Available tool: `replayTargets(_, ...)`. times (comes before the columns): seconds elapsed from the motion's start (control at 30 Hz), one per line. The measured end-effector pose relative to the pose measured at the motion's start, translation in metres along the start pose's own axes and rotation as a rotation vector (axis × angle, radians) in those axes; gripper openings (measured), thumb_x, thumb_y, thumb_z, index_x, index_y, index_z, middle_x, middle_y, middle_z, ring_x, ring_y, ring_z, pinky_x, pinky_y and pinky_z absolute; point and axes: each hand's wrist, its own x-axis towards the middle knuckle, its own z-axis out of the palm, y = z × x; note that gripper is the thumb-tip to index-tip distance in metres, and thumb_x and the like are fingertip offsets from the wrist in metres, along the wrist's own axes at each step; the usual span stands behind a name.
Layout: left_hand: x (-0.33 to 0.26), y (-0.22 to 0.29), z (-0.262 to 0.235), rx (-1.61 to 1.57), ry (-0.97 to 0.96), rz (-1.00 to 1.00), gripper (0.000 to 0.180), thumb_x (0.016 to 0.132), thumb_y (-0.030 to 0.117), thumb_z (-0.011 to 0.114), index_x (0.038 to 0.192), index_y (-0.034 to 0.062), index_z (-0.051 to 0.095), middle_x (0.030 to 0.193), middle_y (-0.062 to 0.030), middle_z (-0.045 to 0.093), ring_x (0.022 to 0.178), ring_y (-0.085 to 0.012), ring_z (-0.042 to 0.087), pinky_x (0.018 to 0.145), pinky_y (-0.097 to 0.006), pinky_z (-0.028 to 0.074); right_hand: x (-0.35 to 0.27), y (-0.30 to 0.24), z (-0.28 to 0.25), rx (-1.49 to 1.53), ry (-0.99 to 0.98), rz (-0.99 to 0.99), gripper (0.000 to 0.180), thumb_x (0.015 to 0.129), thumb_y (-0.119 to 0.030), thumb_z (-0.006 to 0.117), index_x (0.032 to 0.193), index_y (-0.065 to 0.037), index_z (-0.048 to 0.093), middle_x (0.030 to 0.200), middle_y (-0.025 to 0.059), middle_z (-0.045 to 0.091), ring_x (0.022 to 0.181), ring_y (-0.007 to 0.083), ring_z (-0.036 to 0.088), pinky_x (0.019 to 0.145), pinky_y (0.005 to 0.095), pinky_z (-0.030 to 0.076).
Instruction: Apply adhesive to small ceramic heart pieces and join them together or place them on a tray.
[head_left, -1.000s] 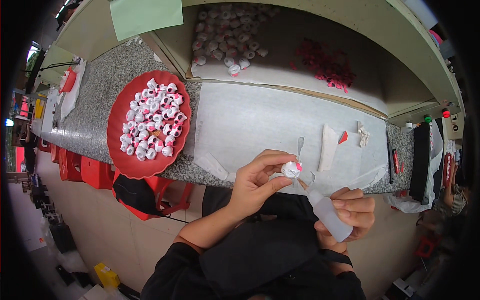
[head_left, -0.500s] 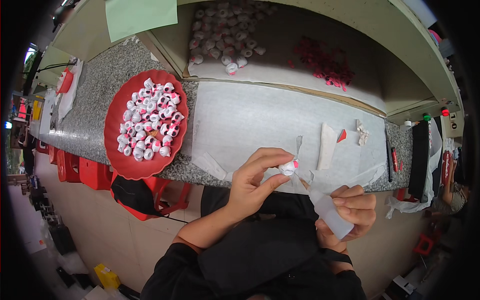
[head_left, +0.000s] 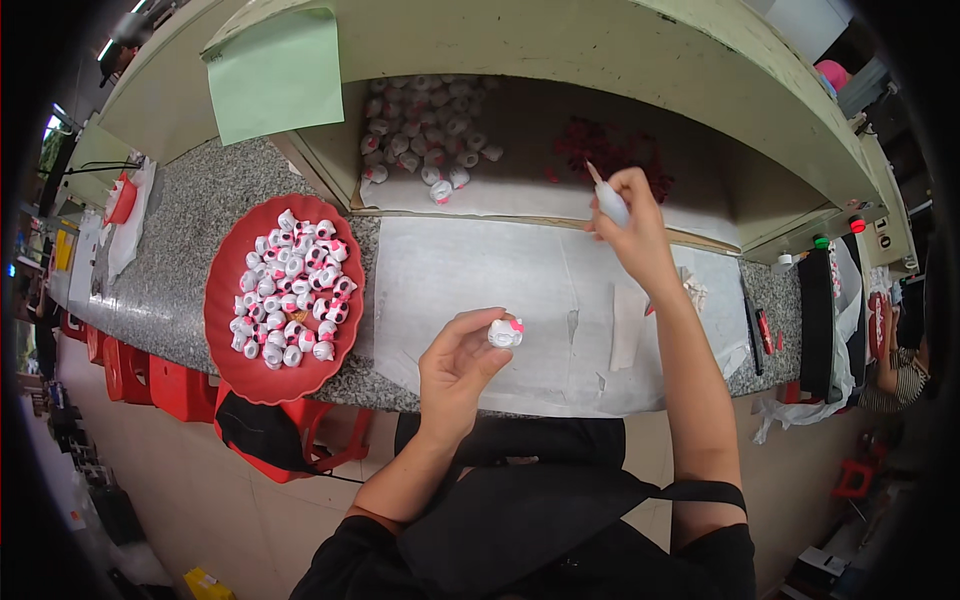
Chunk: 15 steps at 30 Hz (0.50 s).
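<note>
White-and-pink piece point(head_left: 506, 333) | left hand point(head_left: 448, 375) | pinched between ends of fingers point(head_left: 484, 368)

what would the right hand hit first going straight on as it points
Probably the dark pink pieces on the shelf, ahead of the right hand and its bottle, though depth is unclear.

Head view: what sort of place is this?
Probably a small-goods assembly workshop: a red tray full of near-identical white-and-pink pieces, a shelf compartment holding more beside a pile of small pink parts, and a nozzle-tipped bottle in the person's right hand.
</note>
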Motion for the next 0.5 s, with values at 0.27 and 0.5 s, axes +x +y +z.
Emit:
replayTargets(0.27, 0.000, 0.002, -0.005, -0.016, 0.006, -0.017, 0.034, 0.073, -0.006, 0.055, 0.105, -0.0023, 0.047, 0.098, -0.0092, 0.052, 0.092, -0.0150, 0.050, 0.081, -0.026, 0.039, 0.067, 0.030, 0.052, -0.695, 0.170, -0.360, 0.029, 0.064, -0.021, 0.064, 0.087, -0.005, 0.058, 0.084, 0.0179, 0.056, 0.076, 0.0296, 0.055, 0.063, 0.0385, 0.045)
replayTargets(0.5, 0.000, 0.001, -0.007, -0.011, 0.017, -0.013, 0.033, 0.074, -0.002, 0.055, 0.105, -0.0017, 0.046, 0.098, -0.0109, 0.052, 0.090, -0.0168, 0.052, 0.079, -0.030, 0.043, 0.036, 0.008, 0.023, -0.705, 0.001, -0.047, 0.021, 0.066, -0.017, 0.061, 0.081, -0.003, 0.059, 0.071, 0.0157, 0.057, 0.062, 0.0303, 0.055, 0.061, 0.0360, 0.045)
